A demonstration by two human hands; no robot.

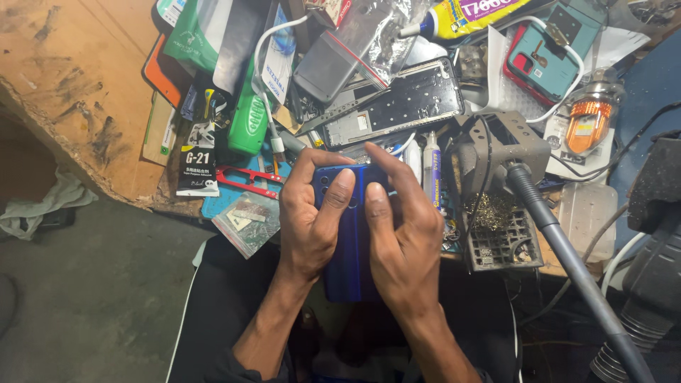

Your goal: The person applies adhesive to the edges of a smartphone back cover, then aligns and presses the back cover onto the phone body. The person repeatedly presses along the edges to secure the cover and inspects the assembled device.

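A shiny blue phone (351, 248) lies back-side up between my two hands, over my lap at the near edge of a cluttered wooden bench. My left hand (312, 216) grips its left side, the thumb pressing on the back near the camera corner. My right hand (401, 227) holds the right side, its thumb laid along the back and its fingers curled over the top edge. The phone's lower end shows below my palms.
A bare metal phone frame (404, 103) lies just beyond the hands. A soldering stand with brass wool (496, 220) and a grey hose (567, 255) are at right. Red tweezers (248, 181), a green tool (248, 124), glue tubes, a teal phone case (543, 53) and bags crowd the bench.
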